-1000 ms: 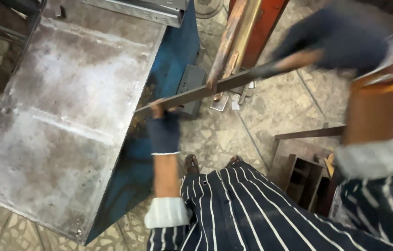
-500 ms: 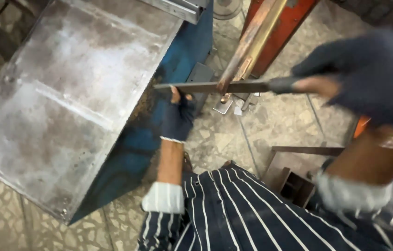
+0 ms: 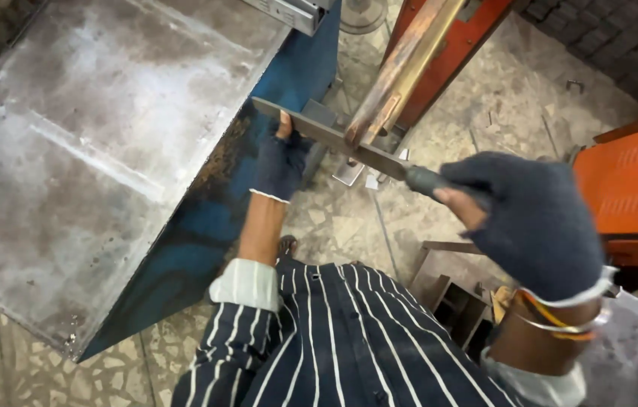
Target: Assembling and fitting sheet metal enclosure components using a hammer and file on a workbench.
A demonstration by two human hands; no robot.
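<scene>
A long flat metal file [image 3: 334,137] lies across a rusty metal bar [image 3: 398,75] that slants up toward the top of the view. My right hand [image 3: 526,218], in a dark fingerless glove, grips the file's handle at the right. My left hand [image 3: 281,154], also gloved, holds the file's far tip next to the blue side of a workbench. Both sleeves are dark with white stripes, and bangles circle my right wrist.
A scuffed grey steel-topped workbench [image 3: 93,158] with blue sides fills the left. An orange metal frame [image 3: 454,53] holds the bar. Another orange machine part [image 3: 628,188] stands at the right. A dark metal crate [image 3: 454,301] sits on the speckled stone floor below.
The file has swung from tilting up to the right to tilting down to the right. My right hand has come lower and closer, and my left hand has risen with the tip.
</scene>
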